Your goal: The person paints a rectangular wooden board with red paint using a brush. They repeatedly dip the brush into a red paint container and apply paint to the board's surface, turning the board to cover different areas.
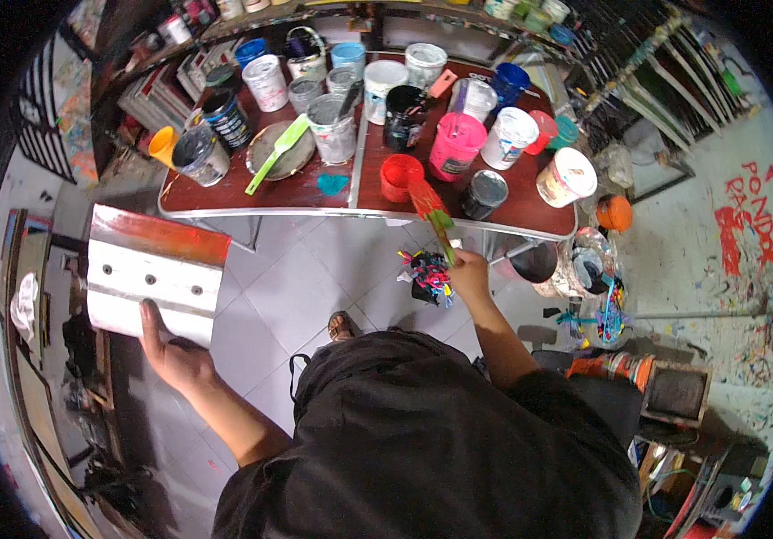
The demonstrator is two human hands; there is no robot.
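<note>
My left hand [183, 362] grips a broad, metallic-looking squeegee [154, 269], thumb laid on its near part. Three dark bolts cross its face, and red ink smears the far edge. In my right hand [471, 277] is the handle of a spatula [435, 217] stained red and green. The spatula's red blade reaches to the rim of a small red tub [400, 178] at the table's front; whether the two touch I cannot tell. Close by stand a dark grey ink pot [485, 194] and an open pink tub [457, 147].
Many ink tubs crowd the folding table [278, 195], with a lime-green spatula [277, 153] across a round lid [299, 156]. A pile of coloured cloth strips [430, 275] lies beyond my right wrist. Framed screens [663, 81] lean at the right, near a dirty bucket [585, 269].
</note>
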